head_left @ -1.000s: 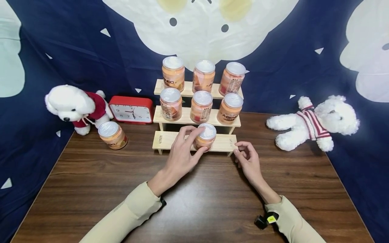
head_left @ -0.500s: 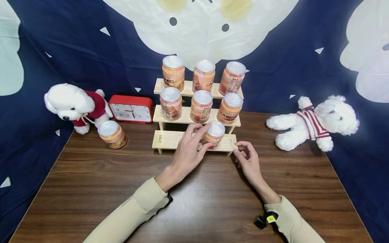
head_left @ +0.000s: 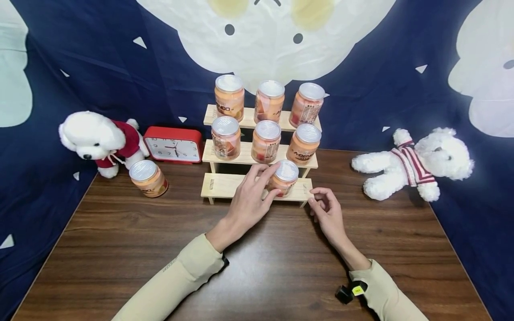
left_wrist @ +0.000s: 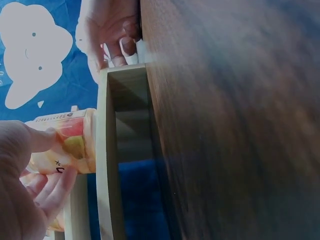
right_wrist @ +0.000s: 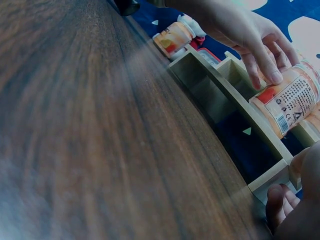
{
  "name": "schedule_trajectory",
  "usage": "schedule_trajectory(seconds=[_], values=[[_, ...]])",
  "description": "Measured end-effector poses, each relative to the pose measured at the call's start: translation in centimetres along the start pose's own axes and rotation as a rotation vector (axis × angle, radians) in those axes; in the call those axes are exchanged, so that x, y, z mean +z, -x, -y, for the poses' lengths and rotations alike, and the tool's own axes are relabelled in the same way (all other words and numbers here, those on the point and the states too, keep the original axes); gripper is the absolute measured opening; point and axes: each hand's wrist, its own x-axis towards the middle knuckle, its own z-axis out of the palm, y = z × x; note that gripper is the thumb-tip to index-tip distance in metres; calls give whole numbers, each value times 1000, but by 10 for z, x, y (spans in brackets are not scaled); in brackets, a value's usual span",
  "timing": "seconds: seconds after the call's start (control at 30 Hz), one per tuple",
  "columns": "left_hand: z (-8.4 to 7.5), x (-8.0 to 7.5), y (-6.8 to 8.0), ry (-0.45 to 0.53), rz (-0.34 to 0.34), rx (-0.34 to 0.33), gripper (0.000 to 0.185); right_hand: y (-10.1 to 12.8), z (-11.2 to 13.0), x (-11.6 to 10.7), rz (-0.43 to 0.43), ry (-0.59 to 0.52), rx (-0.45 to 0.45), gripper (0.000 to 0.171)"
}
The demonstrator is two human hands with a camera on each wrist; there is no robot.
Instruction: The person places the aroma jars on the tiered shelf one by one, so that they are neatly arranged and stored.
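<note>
Table: dark wood tabletop (head_left: 120, 249), pale wooden stepped rack (head_left: 225, 185) at 12 o'clock.
Left hand (head_left: 246, 205): I hold the orange foil-lidded plastic jar (head_left: 284, 178) by its side.
Right hand (head_left: 327, 214): loosely curled, holds nothing.
Handling: I judge it stiff, smooth, perhaps slippery; grip mid-body.

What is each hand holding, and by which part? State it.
The left hand grips a jar by its side, on the bottom step. The right hand touches that step's end and holds nothing.
</note>
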Motion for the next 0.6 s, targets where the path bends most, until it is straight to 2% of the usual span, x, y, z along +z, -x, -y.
schedule_trajectory(seconds=[0.33, 0.6], values=[[-1, -1, 0, -39, 0, -12, 73, 0, 1, 1, -1, -7, -13, 22], [-5, -10, 4, -3, -27, -49, 66, 1, 2, 1, -3, -10, -13, 21]])
